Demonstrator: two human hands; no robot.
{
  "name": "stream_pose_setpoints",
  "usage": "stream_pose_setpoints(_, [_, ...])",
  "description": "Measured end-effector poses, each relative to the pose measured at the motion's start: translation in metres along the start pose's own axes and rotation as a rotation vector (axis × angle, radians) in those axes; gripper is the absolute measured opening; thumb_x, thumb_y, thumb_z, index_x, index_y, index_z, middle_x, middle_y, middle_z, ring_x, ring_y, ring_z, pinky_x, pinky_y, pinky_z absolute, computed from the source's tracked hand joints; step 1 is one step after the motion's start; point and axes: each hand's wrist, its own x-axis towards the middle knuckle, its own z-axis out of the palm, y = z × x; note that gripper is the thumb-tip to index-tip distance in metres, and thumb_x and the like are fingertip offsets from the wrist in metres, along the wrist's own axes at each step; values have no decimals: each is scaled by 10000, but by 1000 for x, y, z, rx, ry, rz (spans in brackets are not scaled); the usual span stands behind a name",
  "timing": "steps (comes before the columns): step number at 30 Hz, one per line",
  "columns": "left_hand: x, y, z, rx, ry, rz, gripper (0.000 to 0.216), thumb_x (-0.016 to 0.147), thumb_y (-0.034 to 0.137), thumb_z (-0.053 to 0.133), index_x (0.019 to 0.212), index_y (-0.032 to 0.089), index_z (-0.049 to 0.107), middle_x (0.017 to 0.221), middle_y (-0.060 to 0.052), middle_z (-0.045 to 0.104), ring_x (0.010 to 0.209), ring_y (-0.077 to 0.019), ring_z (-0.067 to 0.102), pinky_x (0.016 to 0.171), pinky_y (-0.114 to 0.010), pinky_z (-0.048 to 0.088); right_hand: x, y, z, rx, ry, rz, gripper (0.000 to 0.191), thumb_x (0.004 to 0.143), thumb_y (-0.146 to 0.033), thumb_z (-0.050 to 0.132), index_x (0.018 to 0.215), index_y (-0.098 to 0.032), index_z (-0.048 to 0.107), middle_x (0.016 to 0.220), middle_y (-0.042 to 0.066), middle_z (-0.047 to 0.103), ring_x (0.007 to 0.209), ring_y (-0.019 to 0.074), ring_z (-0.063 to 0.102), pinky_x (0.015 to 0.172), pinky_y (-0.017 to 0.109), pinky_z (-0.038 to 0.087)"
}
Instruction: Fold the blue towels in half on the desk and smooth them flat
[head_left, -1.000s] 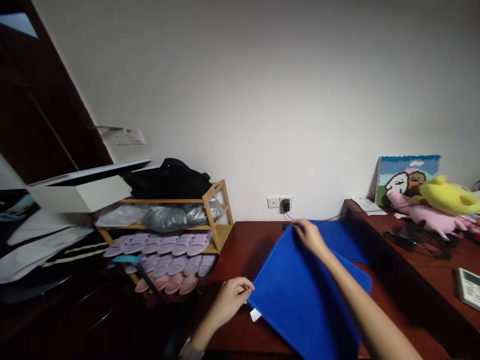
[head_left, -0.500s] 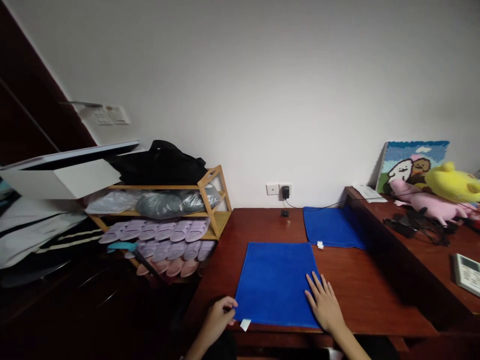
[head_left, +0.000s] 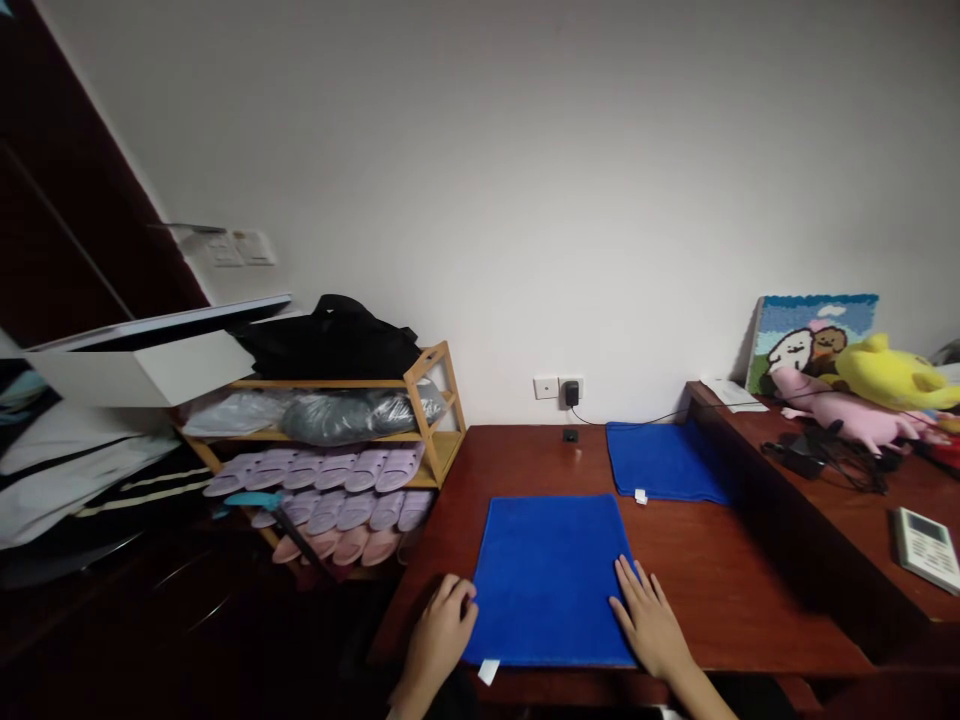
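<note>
A blue cloth [head_left: 551, 585] lies flat on the reddish-brown desk [head_left: 517, 465], with a white tag [head_left: 488, 671] at its near left corner. At its left edge is my left hand [head_left: 441, 635], fingers curled and closed on the border; the fingertips are partly hidden. My right hand [head_left: 651, 622] rests palm down across the cloth's right edge, its fingers stretched out and apart. Farther back, by the wall, a second blue cloth [head_left: 664, 462] with a small white tag lies on the desk.
A wooden rack [head_left: 442, 455] of lilac and pink slippers [head_left: 367, 510] stands left of the desk, a black bag [head_left: 337, 338] on top. On the right, a raised surface holds plush toys [head_left: 840, 408], cables and a white calculator-like device [head_left: 928, 548]. A plugged-in adapter [head_left: 571, 393] trails a cord.
My left hand has moved slightly up along the cloth's left edge, its fingers more curled. The right hand stays spread in about the same place. The view has shifted a little.
</note>
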Motion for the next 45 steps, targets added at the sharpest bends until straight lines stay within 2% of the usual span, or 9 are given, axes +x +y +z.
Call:
stream_pose_setpoints(3, [22, 34, 18, 44, -11, 150, 305, 946, 257, 443, 1076, 274, 718, 1183, -66, 710, 1108, -230, 671, 999, -376, 510, -5, 1, 1, -13, -2, 4, 706, 1004, -654, 222, 1598, -273, 237, 1663, -29, 231, 1556, 244, 141, 1285, 486, 143])
stream_pose_setpoints(6, [42, 61, 51, 116, -62, 254, 416, 980, 380, 474, 1352, 282, 633, 1468, -80, 602, 1373, -288, 528, 1163, -485, 410, -4, 2, 0, -11, -21, 20, 718, 994, -677, 214, 1597, -288, 242, 1660, -38, 230, 1558, 257, 139, 1283, 516, 123])
stream_pose_setpoints(10, [52, 65, 88, 207, -142, 340, 558, 1007, 503, 428, 1540, 339, 413, 1630, -65, 409, 1508, -314, 346, 1223, -585, 302, 27, 2, -12, -6, 17, 84, 701, 1004, -639, 169, 1602, -279, 241, 1664, -35, 232, 1560, 265, 137, 1275, 530, 125])
stream_pose_setpoints(17, [49, 55, 96, 251, -171, 365, 587, 1034, 559, 328, 1588, 384, 249, 1667, -49, 316, 1534, -301, 281, 1230, -591, 290, 126, -10, -26, -40, 30, 121, 697, 1016, -532, 154, 1619, -183, 181, 1692, 4, 160, 1567, 235, 92, 1274, 443, 119])
stream_pose_setpoints(25, [53, 56, 95, 280, -182, 375, 607, 1025, 587, 349, 1587, 380, 255, 1657, -73, 337, 1519, -326, 316, 1214, -608, 310, 140, -1, 2, -64, 21, 142, 743, 1013, -514, 115, 1606, -67, 146, 1696, 73, 145, 1570, 226, 75, 1277, 393, 65])
stream_pose_setpoints(30, [77, 102, 119, 245, -72, 382, 540, 1063, 496, 266, 1580, 344, 306, 1643, -31, 380, 1516, -247, 337, 1241, -524, 303, 142, 0, 6, -137, 9, 169, 716, 1013, -470, 120, 1604, -67, 139, 1697, 65, 135, 1571, 224, 78, 1275, 385, 64])
stream_pose_setpoints(35, [114, 149, 161, 159, -136, 337, 545, 1064, 496, 193, 1551, 343, 384, 1631, -20, 404, 1524, -238, 317, 1257, -511, 265, 143, 3, 8, -175, -23, 149, 691, 1009, -421, 127, 1604, -69, 145, 1698, 62, 123, 1571, 226, 72, 1274, 389, 67])
stream_pose_setpoints(39, [135, 125, 163, 200, -174, 318, 556, 1046, 562, 200, 1561, 401, 334, 1657, 17, 348, 1537, -221, 285, 1263, -496, 237, 145, 7, 14, -190, -27, 153, 697, 1006, -428, 111, 1603, -70, 148, 1697, 59, 129, 1570, 222, 84, 1274, 390, 86])
stream_pose_setpoints(45, [153, 24, 113, 327, -132, 118, 657, 1023, 594, 238, 1586, 268, 327, 1671, -78, 299, 1545, -294, 256, 1251, -548, 221, 148, 9, 19, -165, 2, 159, 713, 1010, -473, 107, 1608, -86, 126, 1700, 44, 121, 1570, 213, 88, 1278, 386, 84])
